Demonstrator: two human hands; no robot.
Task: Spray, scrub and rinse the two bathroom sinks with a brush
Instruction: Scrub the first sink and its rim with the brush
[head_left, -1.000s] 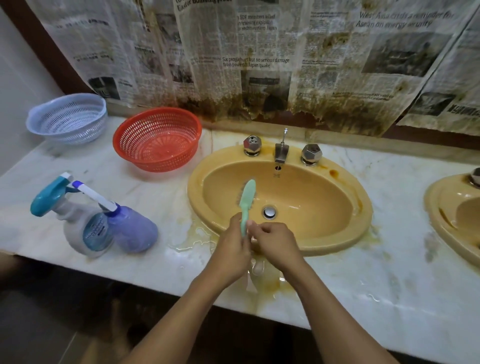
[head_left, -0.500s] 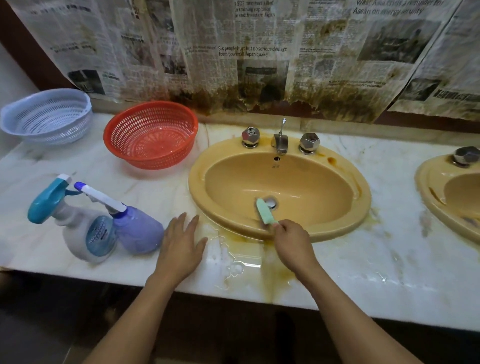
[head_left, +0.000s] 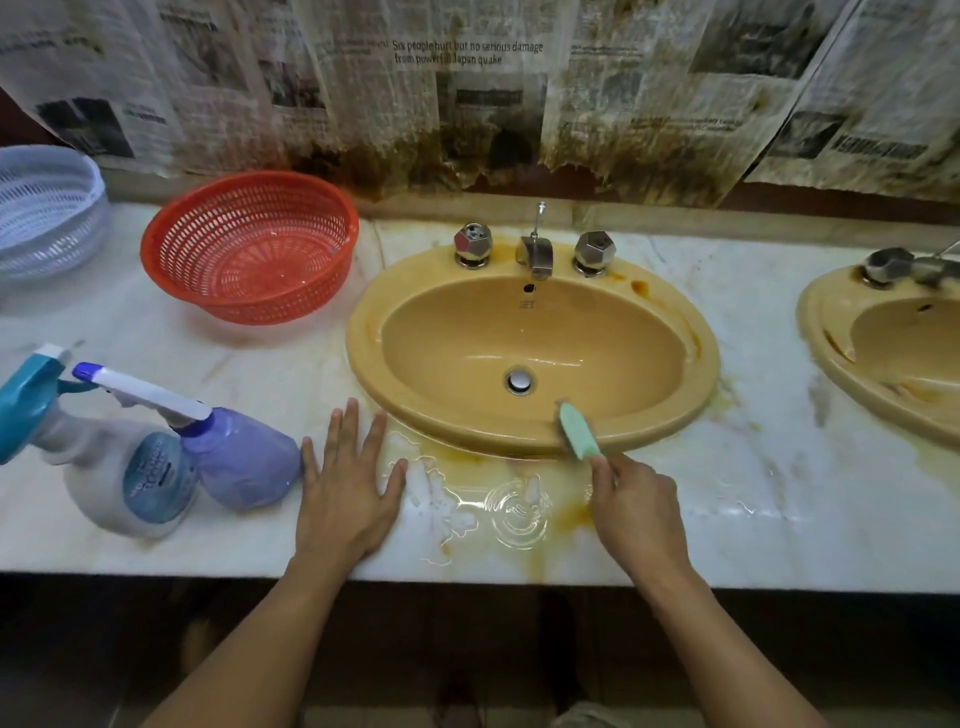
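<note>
Rightward along the near rim of the middle sink (head_left: 467, 431) went the green brush (head_left: 577, 432), its handle gripped in the curled fingers of the right hand (head_left: 636, 506) at lower centre. The left hand (head_left: 345, 486) stayed flat, fingers spread, on the wet counter (head_left: 779, 540). Scrubbing seemed to be under way, with the sink at the right edge (head_left: 831, 332) still to do.

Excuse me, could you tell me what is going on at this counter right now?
A person appears to be scrubbing the near yellow sink with a green brush. The right grip, a bare hand, holds the brush handle, with the head just inside the basin's front rim. The left grip lies flat on the wet marble counter, beside a purple spray bottle and a white spray bottle. No water runs from the tap. No hand is at the second sink.
</note>
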